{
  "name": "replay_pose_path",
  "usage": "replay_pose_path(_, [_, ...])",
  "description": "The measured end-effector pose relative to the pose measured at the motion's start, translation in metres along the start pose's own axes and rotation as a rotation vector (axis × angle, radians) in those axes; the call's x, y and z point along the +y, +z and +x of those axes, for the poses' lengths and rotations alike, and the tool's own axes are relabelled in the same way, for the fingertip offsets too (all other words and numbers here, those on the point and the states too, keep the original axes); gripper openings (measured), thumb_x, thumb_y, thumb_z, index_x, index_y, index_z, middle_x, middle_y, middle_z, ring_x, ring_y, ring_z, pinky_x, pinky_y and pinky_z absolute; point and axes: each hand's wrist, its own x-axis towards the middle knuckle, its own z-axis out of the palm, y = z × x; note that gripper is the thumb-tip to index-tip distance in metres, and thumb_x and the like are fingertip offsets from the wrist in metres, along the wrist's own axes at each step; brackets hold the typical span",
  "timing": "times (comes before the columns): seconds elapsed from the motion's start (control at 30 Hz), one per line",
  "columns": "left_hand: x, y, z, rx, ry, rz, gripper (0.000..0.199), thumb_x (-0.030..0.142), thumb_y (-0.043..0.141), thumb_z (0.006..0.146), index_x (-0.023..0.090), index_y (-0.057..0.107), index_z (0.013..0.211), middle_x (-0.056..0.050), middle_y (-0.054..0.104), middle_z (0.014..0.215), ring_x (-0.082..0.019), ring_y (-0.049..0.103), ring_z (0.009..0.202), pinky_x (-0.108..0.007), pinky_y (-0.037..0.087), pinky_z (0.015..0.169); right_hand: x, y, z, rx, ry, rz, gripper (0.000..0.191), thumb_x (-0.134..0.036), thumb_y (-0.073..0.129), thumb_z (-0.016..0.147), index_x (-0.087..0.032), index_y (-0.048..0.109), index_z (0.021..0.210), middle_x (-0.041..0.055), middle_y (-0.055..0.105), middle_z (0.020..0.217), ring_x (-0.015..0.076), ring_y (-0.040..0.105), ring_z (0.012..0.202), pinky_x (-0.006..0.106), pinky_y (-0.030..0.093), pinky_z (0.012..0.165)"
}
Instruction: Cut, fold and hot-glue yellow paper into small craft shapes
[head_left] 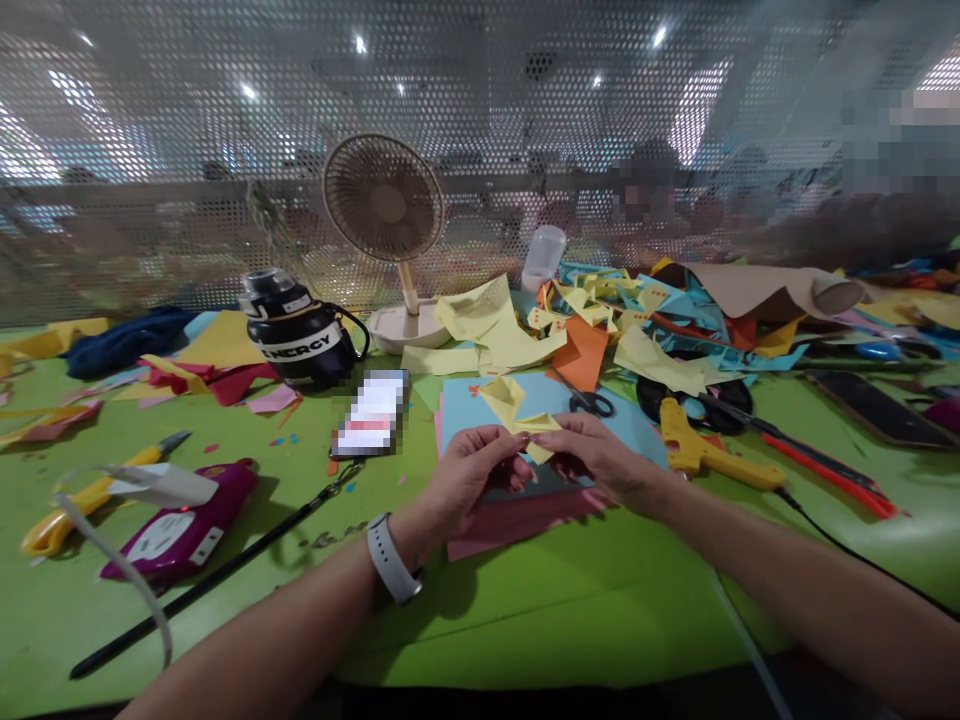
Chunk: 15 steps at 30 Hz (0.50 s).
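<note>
Between both hands is a folded piece of yellow paper (534, 424), pinched from either side. My left hand (484, 465), with a white watch band (391, 560) at the wrist, closes its thumb and fingers on the left edge. On the right edge my right hand (592, 455) has a similar pinch. Beneath them lie sheets of blue paper (465, 400) on top of pink paper (487, 535). Another folded yellow paper piece (502, 396) rests on the blue sheet just beyond my fingers. Dark-handled scissors (592, 402) lie behind my right hand.
A yellow glue gun (712, 455) and a red cutter (832, 475) lie right. A phone (373, 412), a black jug (300, 335) and a desk fan (386, 200) stand left and behind. Paper scraps (585, 360) pile at the back. A purple device (187, 530) sits left.
</note>
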Motion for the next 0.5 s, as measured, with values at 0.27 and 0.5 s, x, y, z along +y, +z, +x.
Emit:
replay_pose_path(0.27, [-0.0056,0.0002,-0.0031,-0.144,-0.052,-0.087,0.024,0.035,0.059,0.081,0.012,0.065,0.077,-0.007,0.070,0.066,-0.015,0.062,0.057,-0.026,0.050,0.054,0.0006,0.0037,0.0027,0.000,0.072,0.158,0.029,-0.037,0.070,0.072,-0.015,0.055,0.061,-0.0072,0.048,0.043,0.0028,0.035,0.036,0.016,0.023,0.037])
replay_pose_path(0.5, [-0.0078,0.0044,-0.0067,-0.188,-0.055,-0.099,0.021,0.031,0.055,0.087,0.012,0.061,0.081,-0.009,0.069,0.069,-0.015,0.063,0.057,-0.026,0.049,0.053,0.0070,0.0009,0.0042,-0.048,0.047,0.148,0.031,-0.042,0.066,0.077,-0.015,0.055,0.064,-0.0063,0.051,0.048,0.0034,0.038,0.036,0.019,0.023,0.037])
